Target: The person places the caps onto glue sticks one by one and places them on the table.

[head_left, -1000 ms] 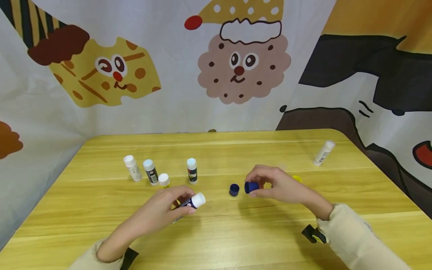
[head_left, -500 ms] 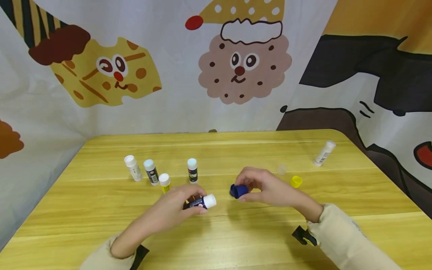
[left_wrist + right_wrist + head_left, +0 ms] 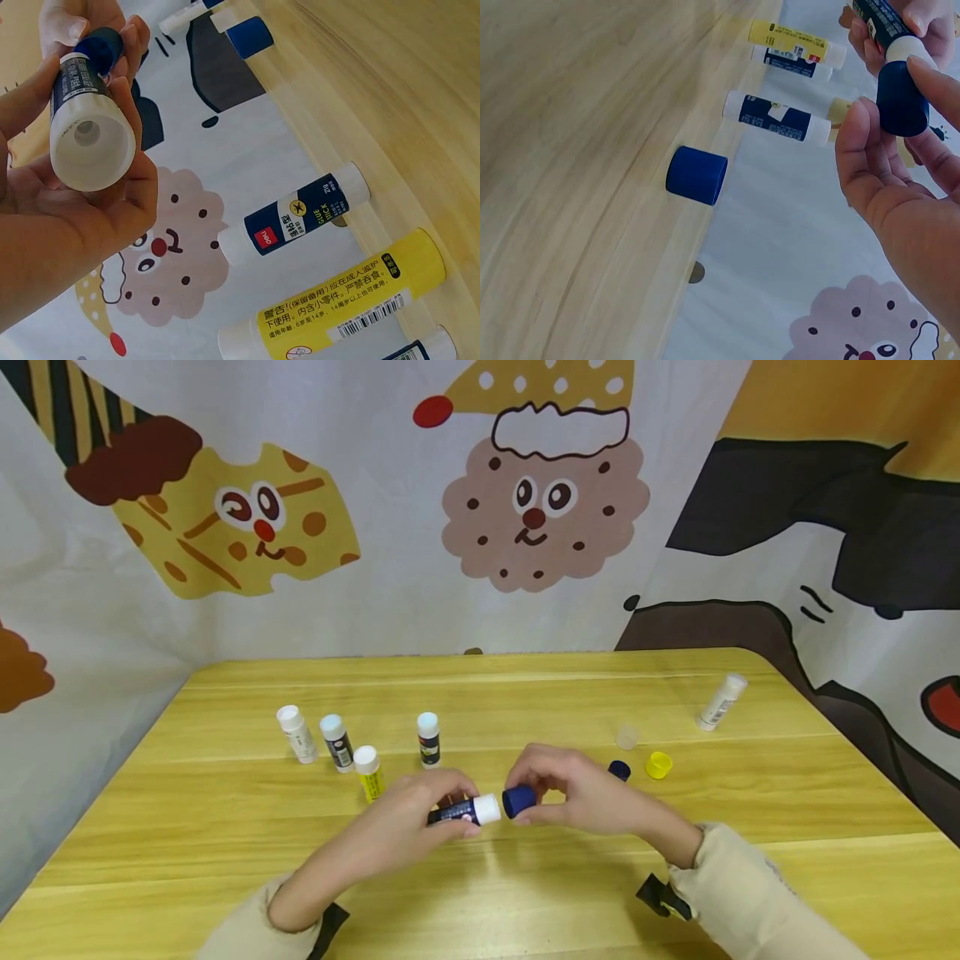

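Observation:
My left hand (image 3: 412, 818) grips a dark blue glue stick (image 3: 453, 812), its white end (image 3: 487, 808) pointing right. In the left wrist view the hollow white base (image 3: 93, 146) of that stick faces the camera. With thumb and fingers, my right hand (image 3: 581, 793) pinches a blue cap (image 3: 519, 802), mouth towards the stick. Cap and white end are nearly together in the head view; whether they touch I cannot tell. A second blue cap (image 3: 697, 175) stands on the table in the right wrist view, hidden behind the right hand in the head view.
Several capless glue sticks stand at the left, including a yellow one (image 3: 369, 774) and a dark-labelled one (image 3: 428, 740). To the right are a dark blue cap (image 3: 619, 770), a yellow cap (image 3: 659, 765), a clear cap (image 3: 627, 737) and a white glue stick (image 3: 722, 702).
My left hand has carried the glue stick to the right. The right hand has brought its blue cap left and slightly nearer, so the gap between them has narrowed.

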A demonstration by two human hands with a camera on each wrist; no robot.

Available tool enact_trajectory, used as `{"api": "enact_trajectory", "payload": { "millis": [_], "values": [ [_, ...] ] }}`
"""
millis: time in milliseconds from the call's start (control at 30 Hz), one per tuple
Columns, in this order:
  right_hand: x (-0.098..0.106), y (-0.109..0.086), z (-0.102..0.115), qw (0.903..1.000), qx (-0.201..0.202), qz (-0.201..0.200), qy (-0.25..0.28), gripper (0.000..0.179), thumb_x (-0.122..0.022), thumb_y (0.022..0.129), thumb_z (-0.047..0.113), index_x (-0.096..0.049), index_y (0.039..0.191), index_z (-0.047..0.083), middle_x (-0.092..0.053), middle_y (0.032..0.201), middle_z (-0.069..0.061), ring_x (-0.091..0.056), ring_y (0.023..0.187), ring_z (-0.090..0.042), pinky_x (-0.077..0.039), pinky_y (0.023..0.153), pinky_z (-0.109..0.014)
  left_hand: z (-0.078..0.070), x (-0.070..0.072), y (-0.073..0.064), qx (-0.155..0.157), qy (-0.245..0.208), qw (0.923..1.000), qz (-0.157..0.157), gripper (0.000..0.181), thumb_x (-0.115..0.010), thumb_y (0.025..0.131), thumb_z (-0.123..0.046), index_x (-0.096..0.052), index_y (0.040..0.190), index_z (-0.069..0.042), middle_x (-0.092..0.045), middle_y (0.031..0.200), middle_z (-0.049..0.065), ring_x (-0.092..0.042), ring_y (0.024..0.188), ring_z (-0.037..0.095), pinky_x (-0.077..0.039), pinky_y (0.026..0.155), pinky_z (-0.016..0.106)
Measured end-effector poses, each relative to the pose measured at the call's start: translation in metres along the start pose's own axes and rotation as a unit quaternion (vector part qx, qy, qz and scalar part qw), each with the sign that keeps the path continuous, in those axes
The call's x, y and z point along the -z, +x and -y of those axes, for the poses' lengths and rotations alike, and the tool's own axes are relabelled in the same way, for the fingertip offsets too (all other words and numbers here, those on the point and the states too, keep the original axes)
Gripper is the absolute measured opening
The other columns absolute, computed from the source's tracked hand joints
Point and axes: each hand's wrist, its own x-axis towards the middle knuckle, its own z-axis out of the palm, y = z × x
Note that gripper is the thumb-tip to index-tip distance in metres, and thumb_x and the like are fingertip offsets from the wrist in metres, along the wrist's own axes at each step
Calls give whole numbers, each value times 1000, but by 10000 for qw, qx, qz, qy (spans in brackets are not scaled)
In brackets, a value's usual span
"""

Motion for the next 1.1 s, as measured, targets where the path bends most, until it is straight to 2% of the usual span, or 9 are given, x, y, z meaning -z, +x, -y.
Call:
{"api": "enact_trajectory", "payload": {
  "millis": [267, 767, 1100],
  "values": [
    [-5, -1, 1, 9999, -77, -37, 131, 21, -67, 83, 11, -57, 101, 10, -55, 95, -1, -53, 75, -11, -51, 65, -28, -4, -2, 1, -8, -5, 10000, -14, 20, -70, 81, -16, -61, 96, -7, -59, 83, -5, -51, 70, 5, -46, 61, 23],
    [-6, 0, 6, 9999, 25, -66, 96, 21, -66, 84, 13, -57, 103, 10, -55, 97, -1, -53, 76, -12, -51, 65, -28, -7, -5, 2, 77, 9, 9999, -76, 19, -70, 81, -18, -61, 95, -9, -57, 79, -6, -50, 69, 6, -45, 60, 22],
    [-6, 0, 8, 9997, 82, -168, 131, 23, -67, 83, 4, -57, 103, 9, -54, 98, -2, -53, 76, -13, -52, 65, -28, -7, -5, 2, 73, 55, 9998, -174, 21, -69, 82, -20, -61, 96, -8, -56, 81, -6, -50, 69, 6, -45, 60, 22]
  ]
}}
